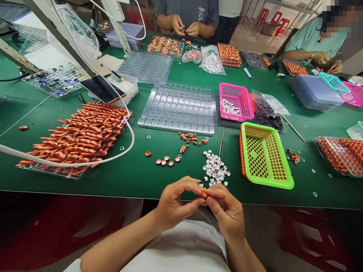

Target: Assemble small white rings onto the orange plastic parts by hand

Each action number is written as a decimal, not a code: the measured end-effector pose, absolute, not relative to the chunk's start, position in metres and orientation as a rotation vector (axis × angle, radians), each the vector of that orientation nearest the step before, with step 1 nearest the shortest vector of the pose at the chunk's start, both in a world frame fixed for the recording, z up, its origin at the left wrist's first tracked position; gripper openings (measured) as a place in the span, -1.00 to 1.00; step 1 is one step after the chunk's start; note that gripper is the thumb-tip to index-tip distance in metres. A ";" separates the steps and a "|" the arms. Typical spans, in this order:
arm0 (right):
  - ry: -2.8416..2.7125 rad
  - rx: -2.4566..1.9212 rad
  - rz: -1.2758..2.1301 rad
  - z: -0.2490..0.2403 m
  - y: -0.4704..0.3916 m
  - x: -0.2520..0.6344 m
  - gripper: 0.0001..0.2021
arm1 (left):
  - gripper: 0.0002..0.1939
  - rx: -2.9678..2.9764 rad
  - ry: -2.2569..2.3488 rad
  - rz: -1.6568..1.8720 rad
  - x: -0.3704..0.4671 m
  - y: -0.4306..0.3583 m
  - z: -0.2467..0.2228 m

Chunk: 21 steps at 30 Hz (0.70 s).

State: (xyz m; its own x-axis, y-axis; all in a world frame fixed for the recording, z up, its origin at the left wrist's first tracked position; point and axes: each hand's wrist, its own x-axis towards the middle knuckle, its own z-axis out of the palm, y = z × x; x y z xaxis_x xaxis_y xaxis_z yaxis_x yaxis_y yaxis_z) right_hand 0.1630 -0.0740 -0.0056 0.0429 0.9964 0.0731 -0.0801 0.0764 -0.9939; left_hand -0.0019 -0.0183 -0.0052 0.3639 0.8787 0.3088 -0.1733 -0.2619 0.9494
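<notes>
Where the green bench [42,113] runs leftmost: a clear flat tray [51,170] heaped with orange stemmed parts [82,136], a white cable [85,163] looping over the heap.
Far left: a phone [102,90] lying beside a small clear box [132,86] of white bits.
Centre, far: an empty clear compartment tray [178,107], another like it behind.
Centre, near: loose orange caps [167,161] on the bench, then a pile of white discs [215,168] with tweezers [221,145] just beyond.
Left hand [172,204]: fingers closed, pinching a small orange piece [203,194] at the near bench edge.
Right hand [227,211]: fingers closed on the same orange piece, fingertips meeting those of the left.
Right of centre, far: a pink basket [244,92] holding small white parts.
Right of centre, near: a green and orange basket [283,177], nothing visible inside.
Beside the pink basket: a clear tray of dark parts [268,115].
Near right edge: a clear tray of orange parts [340,155].
Far side: a person's hands [185,27] working over a tray of orange parts; another person's hands [326,62] at the far right.
</notes>
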 end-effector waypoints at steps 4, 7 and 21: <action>-1.269 -1.151 1.083 -0.007 -0.075 0.167 -0.70 | -0.78 1.526 0.663 1.161 -0.002 -0.018 -0.004; -1.333 -1.164 0.997 -0.006 -0.076 0.167 -0.68 | -0.77 1.564 0.662 1.161 -0.003 -0.018 -0.002; -1.309 -1.212 0.960 -0.005 -0.076 0.159 -0.73 | -0.70 1.351 0.638 1.191 -0.003 -0.023 -0.010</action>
